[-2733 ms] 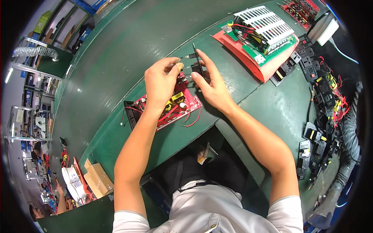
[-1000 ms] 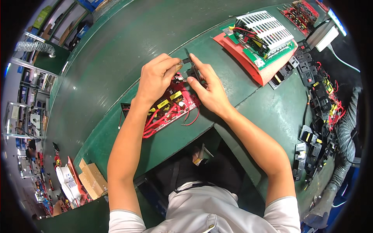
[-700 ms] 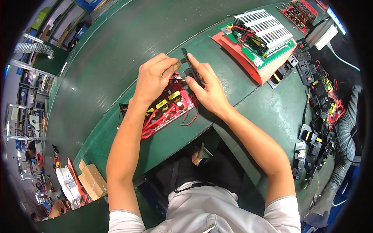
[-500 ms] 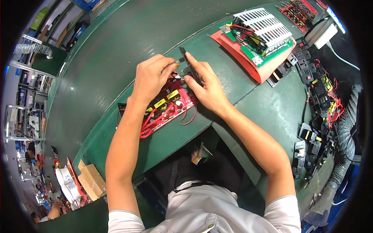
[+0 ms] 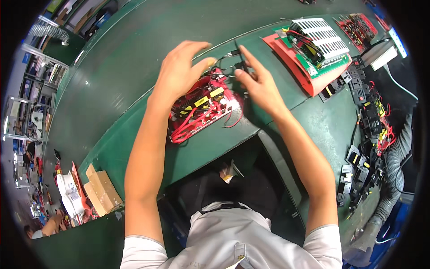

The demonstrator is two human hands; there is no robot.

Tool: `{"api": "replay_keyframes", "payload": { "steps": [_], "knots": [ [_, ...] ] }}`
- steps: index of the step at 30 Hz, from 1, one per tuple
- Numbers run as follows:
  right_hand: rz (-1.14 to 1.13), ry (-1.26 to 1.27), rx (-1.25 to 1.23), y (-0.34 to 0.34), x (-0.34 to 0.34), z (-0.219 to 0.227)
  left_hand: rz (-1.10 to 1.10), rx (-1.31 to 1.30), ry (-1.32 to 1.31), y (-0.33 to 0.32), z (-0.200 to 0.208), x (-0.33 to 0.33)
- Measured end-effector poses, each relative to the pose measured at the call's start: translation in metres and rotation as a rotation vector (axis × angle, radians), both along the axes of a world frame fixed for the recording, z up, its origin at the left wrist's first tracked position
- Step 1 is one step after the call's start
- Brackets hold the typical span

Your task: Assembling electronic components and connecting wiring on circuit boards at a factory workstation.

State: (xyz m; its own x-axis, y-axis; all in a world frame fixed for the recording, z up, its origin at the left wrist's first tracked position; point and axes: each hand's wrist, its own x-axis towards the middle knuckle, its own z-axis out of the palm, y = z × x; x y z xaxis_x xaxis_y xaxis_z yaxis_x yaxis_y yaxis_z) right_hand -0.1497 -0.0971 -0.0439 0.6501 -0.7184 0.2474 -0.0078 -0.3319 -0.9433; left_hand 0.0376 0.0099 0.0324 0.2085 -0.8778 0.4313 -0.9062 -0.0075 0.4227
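Observation:
A red circuit board with yellow-labelled parts and thick red wires lies on the green bench in front of me. Over its left far end hovers my left hand, thumb and fingers apart, with nothing between them. My right hand pinches a thin black panel, seen nearly edge-on, beyond the board's right end. Dark wires run between this panel and the board; where they join is too small to tell. The left hand's fingertips are near these wires, and I cannot tell whether they touch.
To the right, a green circuit board with a white slotted cover rests on red foam. Black socket panels and wired parts line the right side, beside a grey flexible duct. An opened cardboard box stands at the lower left.
My left hand has let go near the black panel, its fingers spreading apart. The right hand has moved the panel away to the right, and dark wires now show between it and the board.

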Motion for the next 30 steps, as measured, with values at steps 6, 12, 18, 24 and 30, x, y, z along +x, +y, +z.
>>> {"api": "replay_keyframes", "payload": {
  "steps": [6, 12, 18, 24, 30],
  "knots": [
    [0.051, 0.045, 0.269, -0.001, -0.006, 0.015, 0.037, 0.584, 0.190, 0.042, -0.026, 0.021],
    [0.013, -0.068, 0.137, 0.012, -0.025, 0.024, -0.182, 0.506, 0.295, 0.034, -0.040, 0.029],
    [-0.214, 0.245, -0.107, -0.017, -0.034, -0.011, -0.163, 0.546, 0.305, 0.022, -0.035, 0.018],
    [-0.160, 0.201, -0.572, 0.062, -0.057, 0.031, -0.165, 0.265, 0.217, 0.045, -0.005, 0.033],
    [0.263, 0.438, -0.872, 0.129, -0.067, 0.007, -0.285, 0.134, 0.190, 0.044, 0.029, 0.007]
  ]
}}
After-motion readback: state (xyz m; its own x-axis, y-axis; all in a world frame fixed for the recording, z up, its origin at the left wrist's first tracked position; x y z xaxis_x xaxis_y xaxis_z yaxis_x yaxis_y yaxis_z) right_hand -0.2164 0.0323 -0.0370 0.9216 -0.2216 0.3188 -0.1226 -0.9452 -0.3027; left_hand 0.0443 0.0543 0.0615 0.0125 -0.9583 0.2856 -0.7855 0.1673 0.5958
